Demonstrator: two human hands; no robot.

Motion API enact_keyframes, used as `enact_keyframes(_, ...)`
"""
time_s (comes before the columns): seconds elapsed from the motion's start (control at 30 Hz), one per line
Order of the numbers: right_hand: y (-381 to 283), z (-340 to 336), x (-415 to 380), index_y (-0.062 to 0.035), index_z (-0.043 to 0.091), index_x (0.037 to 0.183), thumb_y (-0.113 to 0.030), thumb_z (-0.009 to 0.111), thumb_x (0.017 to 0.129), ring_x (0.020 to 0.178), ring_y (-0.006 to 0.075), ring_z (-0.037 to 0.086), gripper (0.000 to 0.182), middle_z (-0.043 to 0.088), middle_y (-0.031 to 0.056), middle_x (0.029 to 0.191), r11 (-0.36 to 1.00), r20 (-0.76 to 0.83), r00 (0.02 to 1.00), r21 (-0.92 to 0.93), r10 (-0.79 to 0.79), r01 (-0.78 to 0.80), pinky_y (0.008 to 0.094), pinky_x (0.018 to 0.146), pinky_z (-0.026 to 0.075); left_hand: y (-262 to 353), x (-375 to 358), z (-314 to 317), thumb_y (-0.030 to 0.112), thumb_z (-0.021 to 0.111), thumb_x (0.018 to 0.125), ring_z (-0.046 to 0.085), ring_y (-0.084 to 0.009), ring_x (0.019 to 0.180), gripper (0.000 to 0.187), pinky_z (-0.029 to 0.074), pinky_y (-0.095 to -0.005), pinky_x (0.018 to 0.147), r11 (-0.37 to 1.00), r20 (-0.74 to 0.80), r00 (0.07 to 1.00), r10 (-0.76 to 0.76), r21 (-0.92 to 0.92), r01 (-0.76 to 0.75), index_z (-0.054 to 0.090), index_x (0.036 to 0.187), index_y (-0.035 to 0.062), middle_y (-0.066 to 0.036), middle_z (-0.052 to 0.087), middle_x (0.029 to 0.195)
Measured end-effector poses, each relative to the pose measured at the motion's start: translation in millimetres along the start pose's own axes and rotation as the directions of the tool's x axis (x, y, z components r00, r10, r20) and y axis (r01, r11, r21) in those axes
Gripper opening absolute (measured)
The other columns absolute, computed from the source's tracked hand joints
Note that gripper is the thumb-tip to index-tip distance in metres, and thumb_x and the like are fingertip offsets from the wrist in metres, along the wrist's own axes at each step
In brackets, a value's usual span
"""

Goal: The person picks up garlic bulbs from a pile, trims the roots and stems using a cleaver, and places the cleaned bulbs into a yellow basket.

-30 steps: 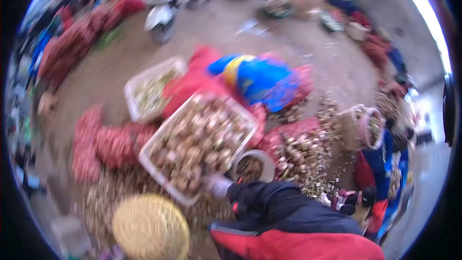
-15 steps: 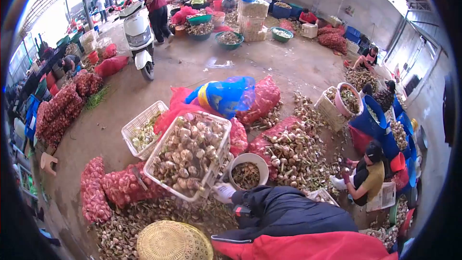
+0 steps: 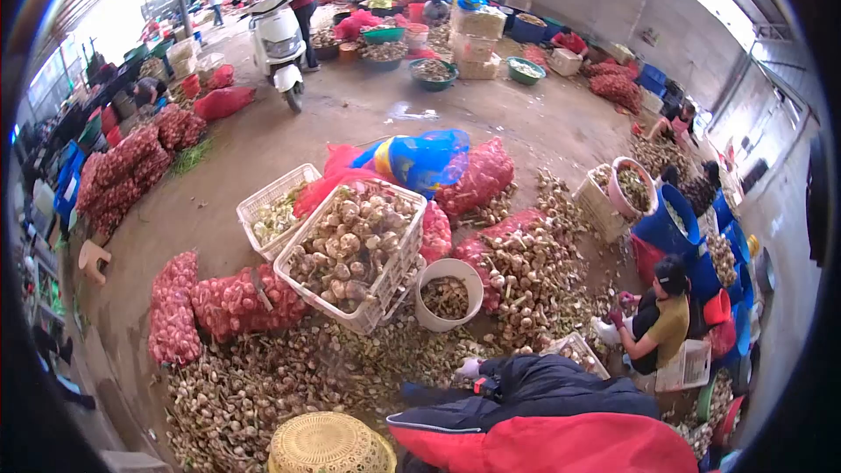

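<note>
Garlic (image 3: 263, 403) lies loose leftward of the gloved right hand (image 3: 469, 368), whose grip cannot be made out; left hand out of view. Ahead-left of it, the heaped crate (image 3: 372, 314) could spill if knocked.

The hand (image 3: 470, 369) wears a whitish glove (image 3: 468, 370), the sleeve (image 3: 561, 388) is navy, the jacket (image 3: 569, 445) red with pale piping (image 3: 434, 427).

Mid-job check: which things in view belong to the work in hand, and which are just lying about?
Likely part of the job: the loose garlic near the right hand; the front crate of bulbs; perhaps the white bucket.
Seemingly just lying about: the white scooter; the small stool.
</note>
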State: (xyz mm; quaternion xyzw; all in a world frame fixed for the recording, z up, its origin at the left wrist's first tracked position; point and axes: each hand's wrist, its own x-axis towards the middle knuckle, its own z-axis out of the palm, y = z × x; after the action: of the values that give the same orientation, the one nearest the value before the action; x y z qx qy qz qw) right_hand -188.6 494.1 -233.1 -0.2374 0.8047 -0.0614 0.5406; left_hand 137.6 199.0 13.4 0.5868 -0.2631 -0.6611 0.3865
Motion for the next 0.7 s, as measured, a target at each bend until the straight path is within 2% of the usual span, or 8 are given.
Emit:
enact_keyframes(0.03,-37,-15,-22,-0.004,0.067,0.094,-0.044,0.059,0.073,0.067,0.0247,0.065,0.046,0.067,0.0132,0.077,0.996,-0.035,0.998,-0.078,0.045,-0.047,0.0371,0.059,0.051,2,-1,1,0.032,0.043,0.088,0.046,-0.0285,0.114,0.05,0.043,-0.0448,0.093,1.0,-0.008,1.0,-0.008,-0.007,0.008,0.038,0.131,0.0059,-0.012,0.043,0.13)
enact_keyframes(0.1,-56,-13,2,-0.0037,0.065,0.096,-0.042,0.056,0.075,0.072,0.0278,0.064,0.044,0.066,0.0159,0.083,0.984,0.002,0.984,-0.016,-0.177,0.177,0.0381,0.064,0.051,2,-2,2,0.032,0.043,0.088,0.046,-0.0285,0.114,0.05,0.043,-0.0448,0.093,1.0,-0.025,0.999,-0.021,-0.016,0.021,0.038,0.131,0.006,-0.012,0.043,0.13)
enact_keyframes(0.2,-89,-15,41,-0.0043,0.064,0.096,-0.039,0.054,0.077,0.078,0.0275,0.063,0.041,0.066,0.0164,0.087,0.97,0.009,0.971,0.042,-0.239,0.238,0.0383,0.069,0.05,3,-6,-1,0.032,0.042,0.089,0.046,-0.0285,0.114,0.05,0.043,-0.0449,0.093,0.999,-0.074,0.997,-0.038,-0.003,0.038,0.038,0.131,0.006,-0.012,0.043,0.131)
enact_keyframes(0.3,-153,-55,-24,-0.0022,0.062,0.093,-0.035,0.054,0.079,0.077,0.0251,0.063,0.037,0.065,0.0144,0.083,0.916,-0.084,0.983,0.356,-0.164,0.183,0.0378,0.067,0.049,2,-9,-2,0.032,0.042,0.089,0.046,-0.0285,0.114,0.051,0.043,-0.045,0.093,0.999,-0.094,0.994,-0.05,-0.005,0.05,0.037,0.132,0.006,-0.011,0.043,0.131)
enact_keyframes(0.53,-98,-23,16,-0.0044,0.067,0.088,-0.038,0.057,0.074,0.067,0.0209,0.064,0.038,0.067,0.011,0.077,0.975,-0.059,0.988,0.163,-0.142,0.15,0.0327,0.06,0.051,4,-16,-17,0.033,0.041,0.089,0.046,-0.0285,0.114,0.051,0.043,-0.0452,0.093,0.997,-0.06,0.996,-0.068,-0.036,0.066,0.037,0.132,0.0061,-0.011,0.043,0.131)
enact_keyframes(0.6,-20,42,105,-0.0033,0.069,0.081,-0.038,0.057,0.072,0.065,0.022,0.064,0.038,0.066,0.0126,0.071,0.927,-0.119,0.98,0.323,-0.16,0.19,0.0353,0.06,0.051,6,-17,-23,0.033,0.041,0.089,0.046,-0.0285,0.114,0.051,0.043,-0.0452,0.093,0.996,-0.026,0.997,-0.071,-0.048,0.07,0.037,0.133,0.0062,-0.011,0.042,0.131)
enact_keyframes(0.63,-13,43,106,-0.0057,0.06,0.102,-0.036,0.06,0.08,0.066,0.0196,0.063,0.037,0.066,0.0096,0.078,0.991,-0.059,0.997,0.117,-0.052,0.059,0.0327,0.058,0.05,7,-16,-26,0.033,0.041,0.089,0.046,-0.0285,0.114,0.051,0.043,-0.0453,0.093,0.995,-0.008,0.997,-0.077,-0.059,0.077,0.037,0.133,0.0062,-0.011,0.042,0.132)
enact_keyframes(0.7,-33,31,33,-0.0017,0.065,0.065,-0.051,0.06,0.071,0.056,0.0233,0.06,0.05,0.062,0.0113,0.061,0.954,-0.296,0.943,0.205,-0.154,0.22,0.0387,0.05,0.046,6,-18,-36,0.034,0.041,0.09,0.046,-0.0285,0.114,0.051,0.043,-0.0453,0.093,0.993,0.026,0.996,-0.086,-0.083,0.088,0.036,0.133,0.0062,-0.011,0.042,0.132)
